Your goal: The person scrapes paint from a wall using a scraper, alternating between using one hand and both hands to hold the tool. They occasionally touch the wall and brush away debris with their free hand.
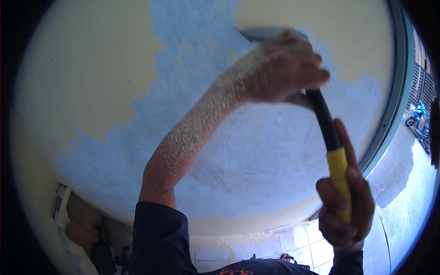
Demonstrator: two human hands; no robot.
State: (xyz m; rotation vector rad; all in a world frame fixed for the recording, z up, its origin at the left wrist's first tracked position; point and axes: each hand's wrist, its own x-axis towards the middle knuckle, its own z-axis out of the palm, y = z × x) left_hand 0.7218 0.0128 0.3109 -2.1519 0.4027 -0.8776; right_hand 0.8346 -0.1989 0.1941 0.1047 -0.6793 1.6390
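A scraper with a wide grey blade (pixel 261 33) and a long black-and-yellow handle (pixel 338 169) is held up against the wall (pixel 256 151). My left hand (pixel 288 68) is closed around the upper part of the tool, just below the blade, and looks slightly blurred. Pale flecks cover the back of that hand and its forearm. Lower down, my right hand (pixel 343 206) wraps around the yellow grip, its index finger stretched along the handle. Cream paint remains around a jagged light-blue scraped area, and the blade lies over the upper part of this area.
A grey-green frame edge (pixel 385 114) bounds the wall on the right. Beyond it lies concrete ground (pixel 398 178) with a blue motorbike (pixel 419 117). Pale debris is scattered over the floor tiles (pixel 266 245) at the wall's foot. Something like another person (pixel 82 233) shows at lower left.
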